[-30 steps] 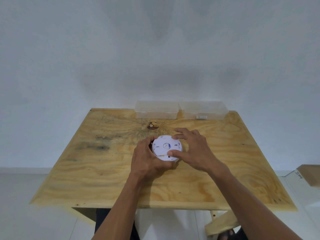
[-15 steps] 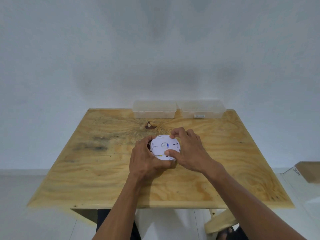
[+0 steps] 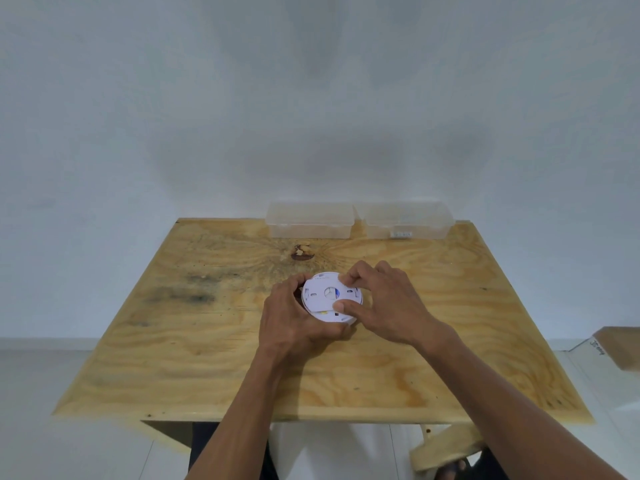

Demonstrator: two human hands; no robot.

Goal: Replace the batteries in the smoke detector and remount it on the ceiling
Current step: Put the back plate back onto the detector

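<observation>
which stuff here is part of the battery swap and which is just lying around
In use: smoke detector, held by left hand and right hand.

Lying about: two clear plastic boxes at the table's far edge; cardboard box on the floor.

Both forearms are showing bare from the bottom edge of the view up to the wrists, with no sleeve, watch, bracelet or ring appearing on either. The left hand (image 3: 291,317) and the right hand (image 3: 384,306) are going ungloved, the fingernails looking short and plain. Below the table edge, dark clothing is showing on the lower body (too shadowed to tell the garment), and what is looking like a dark sandal is peeking in at the lower right.
</observation>
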